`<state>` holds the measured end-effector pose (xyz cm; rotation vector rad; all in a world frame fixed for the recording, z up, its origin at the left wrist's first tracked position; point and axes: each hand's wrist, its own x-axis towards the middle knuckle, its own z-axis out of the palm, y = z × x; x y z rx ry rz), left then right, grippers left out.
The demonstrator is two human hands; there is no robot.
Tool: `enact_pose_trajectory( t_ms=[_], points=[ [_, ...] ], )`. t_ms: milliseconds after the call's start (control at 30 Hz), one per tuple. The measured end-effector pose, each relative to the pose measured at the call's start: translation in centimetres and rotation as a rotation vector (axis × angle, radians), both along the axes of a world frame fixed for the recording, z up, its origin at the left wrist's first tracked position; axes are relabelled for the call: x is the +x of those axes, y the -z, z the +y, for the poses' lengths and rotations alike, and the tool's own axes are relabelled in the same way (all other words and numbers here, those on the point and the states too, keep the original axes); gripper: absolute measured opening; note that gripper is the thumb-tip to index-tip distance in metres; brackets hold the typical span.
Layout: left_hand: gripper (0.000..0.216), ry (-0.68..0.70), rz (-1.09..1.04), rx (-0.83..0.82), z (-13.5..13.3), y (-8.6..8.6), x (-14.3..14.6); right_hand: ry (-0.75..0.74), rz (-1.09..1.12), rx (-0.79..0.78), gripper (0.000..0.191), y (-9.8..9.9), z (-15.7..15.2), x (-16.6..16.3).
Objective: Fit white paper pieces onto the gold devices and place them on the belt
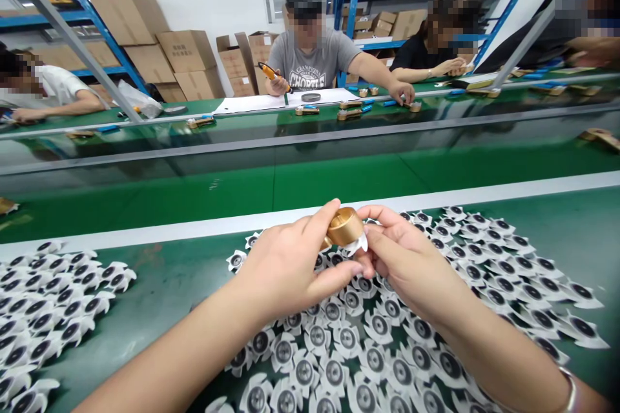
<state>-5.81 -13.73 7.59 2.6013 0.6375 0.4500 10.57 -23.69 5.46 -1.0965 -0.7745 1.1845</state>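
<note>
My left hand (295, 255) is closed around a gold-coloured housing (345, 227) with a round, ring-shaped head. Just under that ring, the fingers of my right hand (394, 245) pinch a small white fan impeller (357, 245), which touches or nearly touches the ring's lower opening. Part of the housing is hidden behind my left fingers. Below both hands, many white impellers (334, 371) with dark round centres lie spread over the green table (165, 310).
Another batch of impellers (48, 297) lies at the left. Beyond a white edge strip runs a green conveyor belt (242, 187). Across it, a person in a grey shirt (314, 58) holds an orange screwdriver (271, 72); more people work alongside. Cardboard boxes (188, 55) stand behind.
</note>
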Motion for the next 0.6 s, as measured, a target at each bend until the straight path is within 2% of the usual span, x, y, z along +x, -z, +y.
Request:
enact_pose_trajectory(
  t_ms=[200,367,500,600],
  points=[
    [0.066,0.001,0.003,0.053,-0.1,0.4,0.3,-0.006,0.046,0.012,0.016,-0.1,-0.1,0.3],
    [0.059,-0.010,-0.013,-0.006,1.0,-0.5,0.1,-0.055,0.063,0.038,0.011,-0.3,-0.3,0.3],
    [0.047,-0.210,-0.059,0.029,4.3,-1.1,-0.9,-0.045,-0.098,0.067,0.011,-0.7,-0.6,0.0],
    [0.045,-0.396,-0.054,0.096,7.2,-0.3,-1.8,-0.072,-0.148,0.095,0.009,-1.0,-0.9,-0.1]
  ],
)
